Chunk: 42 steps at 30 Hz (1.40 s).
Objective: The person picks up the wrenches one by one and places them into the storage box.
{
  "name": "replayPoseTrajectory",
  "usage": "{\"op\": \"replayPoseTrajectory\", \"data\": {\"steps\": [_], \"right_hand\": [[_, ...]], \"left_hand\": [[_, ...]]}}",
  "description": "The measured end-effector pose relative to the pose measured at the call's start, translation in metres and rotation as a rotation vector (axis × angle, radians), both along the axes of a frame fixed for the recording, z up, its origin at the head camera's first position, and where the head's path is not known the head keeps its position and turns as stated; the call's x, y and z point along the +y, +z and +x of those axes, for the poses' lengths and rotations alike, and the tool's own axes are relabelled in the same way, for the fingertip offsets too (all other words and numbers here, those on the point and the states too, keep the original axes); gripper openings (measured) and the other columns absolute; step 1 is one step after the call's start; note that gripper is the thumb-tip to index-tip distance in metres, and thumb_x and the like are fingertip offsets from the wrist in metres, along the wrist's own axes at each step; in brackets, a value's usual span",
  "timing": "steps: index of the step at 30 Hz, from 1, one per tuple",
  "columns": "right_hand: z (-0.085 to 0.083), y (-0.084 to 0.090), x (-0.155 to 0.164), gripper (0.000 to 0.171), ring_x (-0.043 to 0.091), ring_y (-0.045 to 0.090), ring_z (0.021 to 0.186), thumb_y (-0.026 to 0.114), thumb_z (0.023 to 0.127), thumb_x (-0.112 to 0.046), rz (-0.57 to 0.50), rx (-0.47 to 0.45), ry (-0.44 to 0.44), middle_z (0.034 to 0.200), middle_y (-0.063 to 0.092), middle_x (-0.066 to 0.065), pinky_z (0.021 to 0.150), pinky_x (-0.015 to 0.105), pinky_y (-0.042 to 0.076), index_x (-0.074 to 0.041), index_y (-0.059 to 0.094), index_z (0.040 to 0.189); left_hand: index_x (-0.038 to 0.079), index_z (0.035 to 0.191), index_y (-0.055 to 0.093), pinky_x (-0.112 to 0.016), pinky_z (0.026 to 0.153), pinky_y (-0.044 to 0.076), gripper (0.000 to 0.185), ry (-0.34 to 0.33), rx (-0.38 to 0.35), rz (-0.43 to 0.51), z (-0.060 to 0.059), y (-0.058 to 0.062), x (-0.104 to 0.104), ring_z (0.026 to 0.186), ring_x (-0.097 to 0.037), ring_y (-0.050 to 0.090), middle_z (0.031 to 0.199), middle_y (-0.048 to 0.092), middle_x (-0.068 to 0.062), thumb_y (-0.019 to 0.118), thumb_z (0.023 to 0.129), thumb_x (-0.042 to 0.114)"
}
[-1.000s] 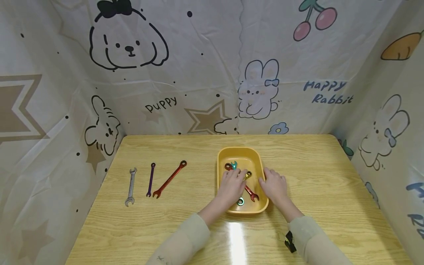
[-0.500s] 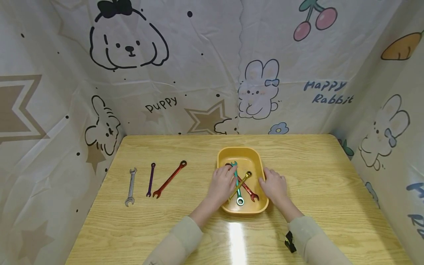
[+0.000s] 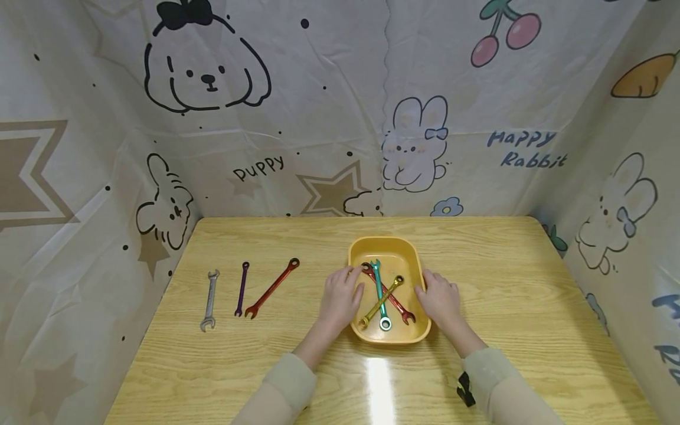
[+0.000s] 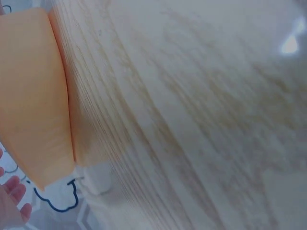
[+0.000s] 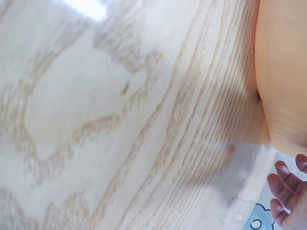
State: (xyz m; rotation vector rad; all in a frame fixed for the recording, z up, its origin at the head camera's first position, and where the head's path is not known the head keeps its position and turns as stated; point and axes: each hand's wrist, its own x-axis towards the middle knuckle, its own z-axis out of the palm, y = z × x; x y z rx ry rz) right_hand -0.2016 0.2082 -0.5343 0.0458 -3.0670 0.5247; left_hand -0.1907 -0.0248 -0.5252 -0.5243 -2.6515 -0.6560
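My left hand (image 3: 340, 297) rests at the left rim of the yellow tray (image 3: 358, 333), fingers relaxed and spread, gripping nothing; my right hand (image 3: 440, 298) lies against the tray's right rim, fingers loose, holding nothing either. The left wrist view shows only the tray's outer wall (image 4: 33, 96) and the wooden tabletop (image 4: 192, 120); the right wrist view shows the tray wall, the wood and my fingertips (image 5: 283, 189) at the edge.

Three wrenches lie crossed in the tray. The gold wrench (image 3: 381, 301) runs diagonally, its near end toward my left hand and its ring end up to the right. The teal wrench (image 3: 380, 293) lies nearly straight along the tray's length, ring end nearest me, open end pointing away. The red wrench (image 3: 391, 298) crosses both, its open end near the right front corner and its other end at the far left.

A second ago my left hand lay inside the tray over those wrenches, covering most of them; it has since slid out to the left rim, and all three now show in full. My right hand has stayed put.

Farther left on the tabletop (image 3: 297, 366), three more wrenches lie well apart from the tray: a silver wrench (image 3: 210, 299), a purple wrench (image 3: 242, 288), both roughly pointing away from me, and a long red wrench (image 3: 273, 287) slanting up to the right. Six in all.
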Motion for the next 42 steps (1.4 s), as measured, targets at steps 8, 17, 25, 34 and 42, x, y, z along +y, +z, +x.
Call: {"op": "replayPoseTrajectory", "data": {"steps": [8, 17, 25, 34, 42], "right_hand": [[0.0, -0.001, 0.0, 0.046, 0.041, 0.055, 0.101, 0.051, 0.087, -0.027, -0.003, 0.006, 0.0, 0.112, 0.057, 0.024, 0.079, 0.05, 0.036, -0.001, 0.049, 0.125], [-0.001, -0.001, 0.001, 0.045, 0.041, 0.054, 0.101, 0.051, 0.088, -0.026, -0.003, -0.001, -0.001, 0.112, 0.057, 0.024, 0.079, 0.051, 0.036, -0.001, 0.049, 0.125], [-0.001, 0.0, 0.0, 0.046, 0.04, 0.055, 0.1, 0.053, 0.087, -0.027, 0.0, 0.001, 0.002, 0.111, 0.058, 0.024, 0.079, 0.051, 0.037, -0.001, 0.049, 0.125], [0.0, 0.001, 0.0, 0.047, 0.041, 0.054, 0.101, 0.053, 0.087, -0.027, -0.011, -0.002, 0.002, 0.112, 0.057, 0.024, 0.082, 0.052, 0.036, -0.001, 0.049, 0.126], [0.0, 0.0, 0.0, 0.045, 0.041, 0.055, 0.099, 0.054, 0.087, -0.026, -0.012, 0.004, 0.001, 0.11, 0.058, 0.023, 0.081, 0.051, 0.036, -0.001, 0.05, 0.125]], "left_hand": [[0.008, 0.122, 0.053, -0.044, 0.095, 0.037, 0.036, 0.045, 0.017, 0.033, -0.004, -0.006, -0.013, 0.107, -0.027, 0.051, 0.113, 0.055, -0.012, 0.057, 0.088, 0.018], [0.008, 0.122, 0.053, -0.046, 0.096, 0.035, 0.035, 0.107, -0.009, 0.077, -0.008, -0.01, -0.028, 0.107, -0.031, 0.051, 0.113, 0.055, -0.013, 0.058, 0.089, 0.018], [0.007, 0.124, 0.052, -0.048, 0.097, 0.034, 0.037, 0.144, -0.051, 0.066, -0.01, -0.012, -0.039, 0.108, -0.032, 0.05, 0.114, 0.055, -0.015, 0.058, 0.088, 0.016], [0.007, 0.125, 0.051, -0.047, 0.097, 0.034, 0.039, 0.212, -0.098, 0.02, -0.012, -0.018, -0.052, 0.109, -0.031, 0.05, 0.115, 0.055, -0.014, 0.058, 0.089, 0.018], [0.007, 0.126, 0.05, -0.048, 0.094, 0.037, 0.039, 0.241, -0.121, 0.029, -0.014, -0.025, -0.064, 0.105, -0.032, 0.052, 0.114, 0.054, -0.015, 0.058, 0.089, 0.016]]}}
